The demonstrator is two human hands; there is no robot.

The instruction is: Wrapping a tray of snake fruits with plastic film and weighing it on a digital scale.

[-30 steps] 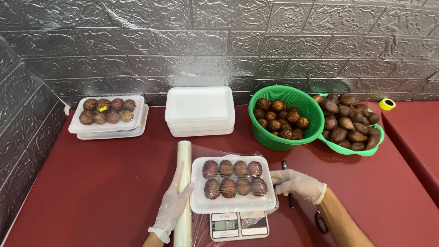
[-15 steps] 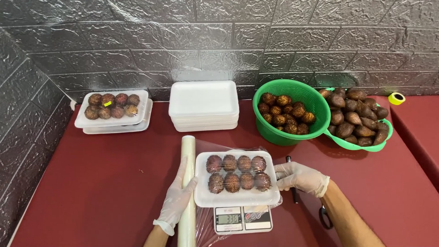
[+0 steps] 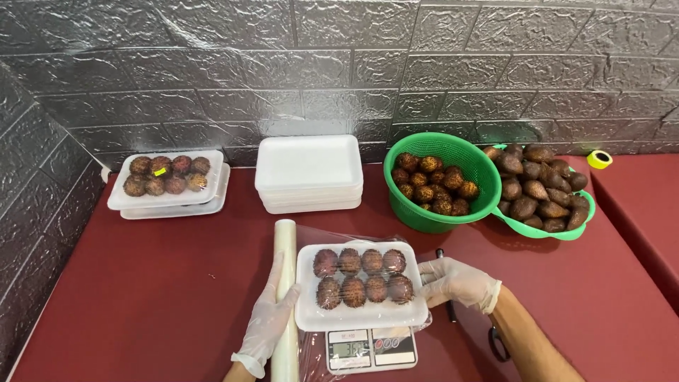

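**Tray of fruit on scale, gloved hands either side**

At 6 o'clock on the red table (image 3: 141,297), a white foam tray (image 3: 362,311) sits atop a small digital scale (image 3: 371,348). Tray's long axis runs 9-to-3; it carries eight brown scaly fruits (image 3: 363,276) in two rows of four. Clear film (image 3: 332,237) lies under the tray, spreading toward 12 and 3.

Left hand (image 3: 271,318), in a white glove, is wrapped loosely round the cling film roll (image 3: 285,283), fingers curled over it, thumb side twd the tray. Roll's long axis runs 12-to-6, far end pointing at the wall; it lies just beside the tray's 9 o'clock edge. Tray thus at 3 from the left hand.

Right hand (image 3: 456,281), also gloved, fingers spread & flat, fingertips touching the tray's 3 o'clock edge and the film there; not clamped on anything. Tray at 9 from this hand. Black pen (image 3: 445,283) lies partly under that hand, pointing 12-to-6.

Farther back: filled wrapped trays (image 3: 168,185) at 10, stack of empty foam trays (image 3: 309,173) at 12, green basket (image 3: 440,182) of fruit at 1, green colander (image 3: 544,201) w/ darker fruit at 2, yellow tape roll (image 3: 599,159) beyond it.
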